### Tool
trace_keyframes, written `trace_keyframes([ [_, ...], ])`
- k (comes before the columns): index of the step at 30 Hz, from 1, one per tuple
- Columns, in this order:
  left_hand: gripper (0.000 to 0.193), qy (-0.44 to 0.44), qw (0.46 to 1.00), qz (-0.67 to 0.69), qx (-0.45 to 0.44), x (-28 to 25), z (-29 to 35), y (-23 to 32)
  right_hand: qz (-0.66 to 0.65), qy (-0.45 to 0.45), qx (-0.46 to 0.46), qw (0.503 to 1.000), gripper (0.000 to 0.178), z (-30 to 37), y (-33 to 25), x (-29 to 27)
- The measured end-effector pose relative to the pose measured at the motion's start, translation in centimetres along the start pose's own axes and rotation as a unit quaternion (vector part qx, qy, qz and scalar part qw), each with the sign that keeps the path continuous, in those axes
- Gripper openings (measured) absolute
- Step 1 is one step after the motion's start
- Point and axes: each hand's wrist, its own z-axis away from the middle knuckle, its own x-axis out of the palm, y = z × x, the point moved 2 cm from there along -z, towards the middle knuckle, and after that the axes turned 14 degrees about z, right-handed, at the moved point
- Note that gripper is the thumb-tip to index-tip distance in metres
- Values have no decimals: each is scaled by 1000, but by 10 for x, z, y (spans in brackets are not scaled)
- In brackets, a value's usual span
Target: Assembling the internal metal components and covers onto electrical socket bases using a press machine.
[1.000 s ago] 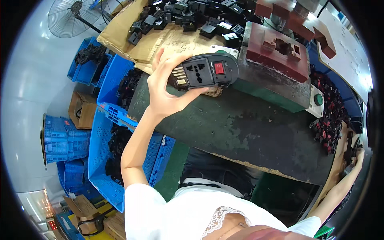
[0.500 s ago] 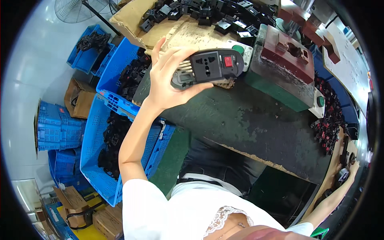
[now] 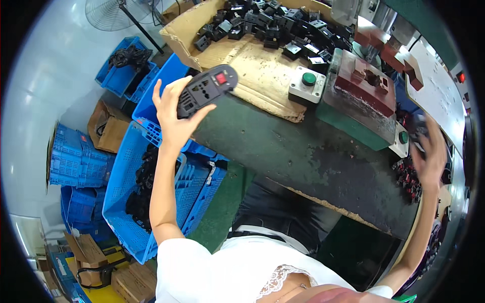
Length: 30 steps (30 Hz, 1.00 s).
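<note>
My left hand [image 3: 173,117] grips a black power socket [image 3: 203,91] with rounded ends and a red rocker switch, held tilted above the table's left end, next to the cardboard. Thumb and fingers clasp its two long sides. Over at the far right, my right hand [image 3: 430,157] is smeared by motion. A dark object [image 3: 418,127] shows at its fingers, too blurred to name. That hand is beside the right green push button [image 3: 402,137] and over a pile of small black and red parts [image 3: 407,181].
A press with a red-brown fixture [image 3: 365,83] on a green base stands on the dark worktable [image 3: 283,146], beside another green button [image 3: 308,79]. Black socket modules [image 3: 273,35] fill a cardboard tray [image 3: 252,83]. Blue crates [image 3: 118,194] with black parts stand at left.
My left hand has moved left with the socket and tilted it. The right hand has come up from the lower right to beside the green button. The view has shifted slightly.
</note>
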Motion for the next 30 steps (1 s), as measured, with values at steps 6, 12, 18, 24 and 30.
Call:
trace_keyframes([
  [6, 91, 11, 987, -133, -92, -34, 18, -71, -2, 95, -167, 981, 41, -85, -77, 30],
  [12, 16, 83, 996, -30, 1, 3, -27, -54, -132, -10, -117, 984, 45, -109, -61, 57],
  [18, 36, -198, 977, 51, 55, 130, -92, -25, -174, -51, -123, 976, 41, -111, -47, 61],
  [24, 53, -256, 967, 2, -1, 240, -101, -43, -201, -56, -131, 969, 38, -109, -34, 74],
  [30, 46, -178, 970, 115, -117, 252, -108, -40, -127, -56, -140, 980, 39, -112, -36, 73],
])
